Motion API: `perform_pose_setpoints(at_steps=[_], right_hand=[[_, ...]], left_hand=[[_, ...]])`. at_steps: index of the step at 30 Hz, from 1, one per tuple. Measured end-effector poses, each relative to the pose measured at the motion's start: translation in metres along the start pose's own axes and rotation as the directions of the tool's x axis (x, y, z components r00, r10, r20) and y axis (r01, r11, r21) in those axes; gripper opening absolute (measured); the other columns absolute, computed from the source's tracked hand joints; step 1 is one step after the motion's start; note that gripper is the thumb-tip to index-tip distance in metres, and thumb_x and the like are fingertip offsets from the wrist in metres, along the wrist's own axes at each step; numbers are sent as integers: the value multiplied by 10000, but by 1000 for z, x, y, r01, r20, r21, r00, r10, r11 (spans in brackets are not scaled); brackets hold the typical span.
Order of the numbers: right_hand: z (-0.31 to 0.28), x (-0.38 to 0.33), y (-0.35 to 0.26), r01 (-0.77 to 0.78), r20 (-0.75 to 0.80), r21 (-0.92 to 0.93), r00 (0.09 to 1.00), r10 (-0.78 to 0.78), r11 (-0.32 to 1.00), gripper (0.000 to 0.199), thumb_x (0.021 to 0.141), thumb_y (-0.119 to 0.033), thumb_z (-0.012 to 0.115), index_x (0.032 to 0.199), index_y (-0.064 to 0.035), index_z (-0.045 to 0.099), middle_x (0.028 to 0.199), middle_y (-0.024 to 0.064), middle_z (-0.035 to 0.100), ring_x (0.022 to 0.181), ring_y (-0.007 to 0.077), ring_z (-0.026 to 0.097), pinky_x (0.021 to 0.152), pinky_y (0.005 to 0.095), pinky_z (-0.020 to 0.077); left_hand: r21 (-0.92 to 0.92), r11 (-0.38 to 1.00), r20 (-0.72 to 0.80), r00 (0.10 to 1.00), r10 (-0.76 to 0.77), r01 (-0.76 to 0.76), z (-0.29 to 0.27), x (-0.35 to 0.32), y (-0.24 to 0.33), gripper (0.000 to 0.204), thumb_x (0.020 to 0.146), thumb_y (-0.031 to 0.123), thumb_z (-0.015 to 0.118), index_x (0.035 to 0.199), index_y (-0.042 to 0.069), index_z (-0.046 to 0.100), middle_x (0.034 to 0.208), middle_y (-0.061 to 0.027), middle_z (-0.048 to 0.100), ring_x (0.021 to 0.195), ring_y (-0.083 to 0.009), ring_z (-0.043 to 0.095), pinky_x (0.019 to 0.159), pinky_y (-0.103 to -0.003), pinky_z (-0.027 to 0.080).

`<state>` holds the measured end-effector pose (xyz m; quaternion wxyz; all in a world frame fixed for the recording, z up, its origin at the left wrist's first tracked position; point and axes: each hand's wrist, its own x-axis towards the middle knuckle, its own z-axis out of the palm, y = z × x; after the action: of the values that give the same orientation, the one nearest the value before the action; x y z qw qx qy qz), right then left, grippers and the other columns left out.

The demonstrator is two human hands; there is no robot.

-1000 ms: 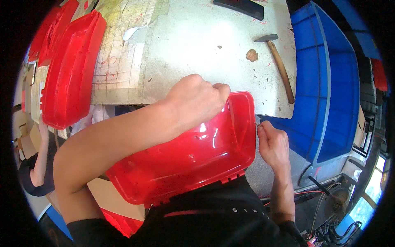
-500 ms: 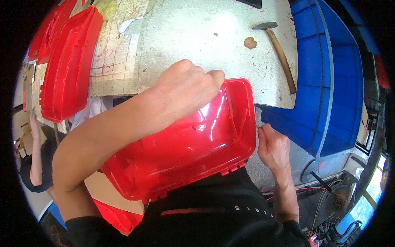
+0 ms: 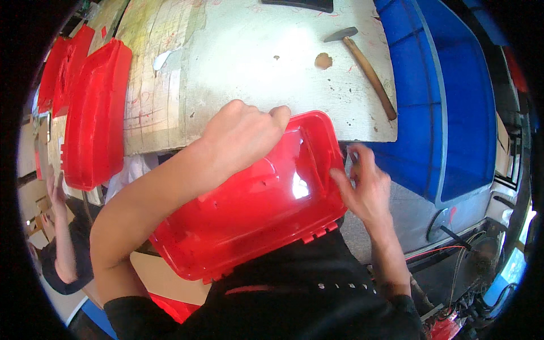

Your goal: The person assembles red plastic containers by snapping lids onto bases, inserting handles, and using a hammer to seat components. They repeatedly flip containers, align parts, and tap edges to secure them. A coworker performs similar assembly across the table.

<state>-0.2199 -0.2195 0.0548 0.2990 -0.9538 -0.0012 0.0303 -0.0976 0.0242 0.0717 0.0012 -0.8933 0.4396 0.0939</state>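
A glossy red plastic case shell [image 3: 243,218], open side up, lies tilted across my lap with its hinge lugs toward me. My left hand [image 3: 246,133] is closed over its far rim, fingertips hidden beneath the knuckles. At the shell's right edge is my right hand [image 3: 365,184], slightly blurred. Its thumb reaches onto the rim while the index finger curls above it around something small and dark that I cannot make out.
A hammer [image 3: 365,73] with a wooden handle lies on the worn worktable [image 3: 238,68]. More red shells [image 3: 96,119] stand at the left. A large blue bin [image 3: 436,113] is at the right. Another person's arm [image 3: 62,238] shows at far left.
My right hand has moved up along the shell's right rim, its thumb and index finger spreading from a pinch. My left hand keeps its hold; the whole view has shifted slightly.
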Motion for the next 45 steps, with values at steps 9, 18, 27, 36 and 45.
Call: perform_pose_setpoints(at_steps=[9, 18, 27, 36, 45], right_hand=[[13, -59, 29, 99, 18, -156, 995, -97, 983, 221, 907, -177, 674, 785, -78, 519, 625, 125, 585, 509, 317, 607, 447, 415, 487], [-20, -82, 51, -213, 18, 296, 976, 217, 931, 120, 870, -45, 661, 973, -26, 600, 762, 149, 674, 653, 314, 678, 619, 387, 539], [-10, -8, 31, -70, -50, 391, 994, 97, 918, 294, 905, 19, 562, 1199, -4, 569, 954, 206, 686, 834, 372, 686, 745, 411, 535], [13, 95, 44, -44, -31, 292, 998, 55, 955, 236, 897, -12, 580, 1134, -9, 576, 935, 252, 667, 858, 434, 654, 732, 466, 528], [31, 166, 49, 90, -89, 390, 994, -60, 916, 361, 982, -104, 501, 1318, 26, 527, 1220, 176, 612, 1134, 306, 601, 988, 417, 462]], left_hand=[[-105, 994, 103, 995, -11, 22, -4, 1, 2, 242, 911, 154, 535, 1099, 2, 550, 665, -132, 678, 628, -300, 704, 534, -411, 538], [-94, 963, 30, 967, -251, 253, -24, -12, -45, 395, 961, 362, 607, 1154, 23, 545, 689, -208, 664, 673, -424, 668, 578, -520, 511], [-961, 74, 24, 348, -937, 266, -1, -75, -109, 463, 949, 21, 494, 1399, 21, 383, 981, -140, 656, 489, -164, 581, 326, -267, 400], [-471, 812, -881, -236, -411, 343, -51, -98, -76, 441, 964, 95, 593, 1354, -29, 431, 1263, -200, 586, 1081, -288, 612, 943, -382, 490], [-357, 908, -797, 435, -418, 218, 77, -16, 24, 512, 903, 122, 639, 1403, 137, 527, 1463, -288, 395, 1339, -479, 411, 1107, -633, 302]])
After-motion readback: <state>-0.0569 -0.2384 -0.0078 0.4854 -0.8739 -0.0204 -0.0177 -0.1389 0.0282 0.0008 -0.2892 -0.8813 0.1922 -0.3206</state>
